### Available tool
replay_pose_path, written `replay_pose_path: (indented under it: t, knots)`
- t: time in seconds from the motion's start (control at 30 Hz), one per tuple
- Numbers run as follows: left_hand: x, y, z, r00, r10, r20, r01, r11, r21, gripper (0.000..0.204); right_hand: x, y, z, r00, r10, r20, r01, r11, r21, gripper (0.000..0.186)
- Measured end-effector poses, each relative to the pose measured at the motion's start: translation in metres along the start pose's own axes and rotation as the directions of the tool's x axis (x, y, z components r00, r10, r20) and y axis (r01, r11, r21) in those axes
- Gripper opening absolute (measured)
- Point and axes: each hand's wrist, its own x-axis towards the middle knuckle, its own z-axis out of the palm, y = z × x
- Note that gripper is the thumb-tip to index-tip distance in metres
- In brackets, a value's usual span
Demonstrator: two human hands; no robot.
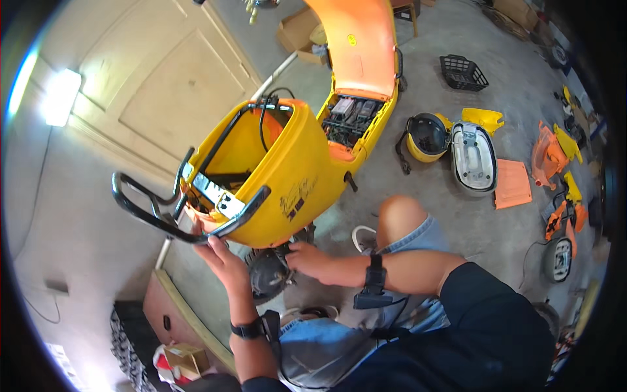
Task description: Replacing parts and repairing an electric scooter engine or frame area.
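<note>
On the yellow scooter [317,163] standing on the floor [424,72], the seat [473,160] appears to have been removed and laid to its right, the rear rack [245,214] still fitted; below it, the left hand [225,262] is spread against the rack, the right hand [309,259] curled by the wheel [266,276], its grip hidden.
</note>
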Motion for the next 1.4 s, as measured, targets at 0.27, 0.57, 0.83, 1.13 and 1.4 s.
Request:
replay_pose_path:
  t: [0.27, 0.57, 0.83, 1.13, 1.4]
  knots:
    - [0.020, 0.001, 0.013, 0.952, -0.263, -0.155, 0.175, 0.886, -0.429, 0.038, 0.000, -0.020, -0.022, 1.000, 0.011, -0.005, -0.011, 0.992, -0.129, 0.055]
    - [0.024, 0.011, 0.033, 0.939, -0.119, -0.324, -0.077, 0.843, -0.533, 0.036, -0.074, -0.127, -0.054, 0.950, -0.268, 0.161, 0.203, 0.921, 0.334, 0.026]
    - [0.022, 0.018, 0.039, 0.904, -0.129, -0.407, -0.070, 0.896, -0.439, 0.042, -0.018, -0.192, -0.231, 0.705, -0.386, -0.595, 0.439, 0.896, -0.061, 0.055]
    - [0.024, 0.000, 0.050, 0.850, 0.000, -0.527, -0.190, 0.933, -0.305, 0.055, 0.168, -0.080, -0.364, 0.845, -0.394, -0.361, 0.068, 0.749, -0.659, 0.119]
    - [0.023, 0.003, 0.050, 0.862, -0.005, -0.507, -0.190, 0.924, -0.332, 0.057, 0.245, -0.083, -0.344, 0.855, -0.066, -0.514, 0.308, 0.863, 0.401, 0.060]
